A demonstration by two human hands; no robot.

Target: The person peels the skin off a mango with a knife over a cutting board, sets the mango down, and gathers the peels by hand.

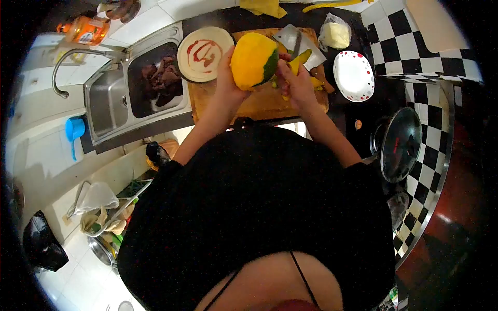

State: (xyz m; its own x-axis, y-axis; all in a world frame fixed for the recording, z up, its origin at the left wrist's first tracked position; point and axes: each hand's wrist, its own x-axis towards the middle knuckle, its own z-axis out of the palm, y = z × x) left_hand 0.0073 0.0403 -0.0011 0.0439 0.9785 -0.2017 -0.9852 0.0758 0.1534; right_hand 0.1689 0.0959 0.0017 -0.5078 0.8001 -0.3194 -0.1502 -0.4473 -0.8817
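Observation:
My left hand (231, 80) is wrapped around the side of a large, partly peeled yellow-orange fruit (253, 59). Dark green skin remains along its lower right side. Close to that skin, my right hand (296, 83) is closed, with something yellow showing at its fingers that I cannot make out. The fruit is held above a wooden cutting board (259, 109). Behind my right hand, a broad metal blade (313, 61) lies on the board, with yellow-green peel strips (305, 56) over and around it.
Left of the board stands a round plate with red smears (206, 54). Dark reddish pieces (165, 78) lie in one basin of the double sink (109, 98). A white plate with red dots (354, 76), a bagged pale block (336, 33) and a glass lid (402, 145) are on the right.

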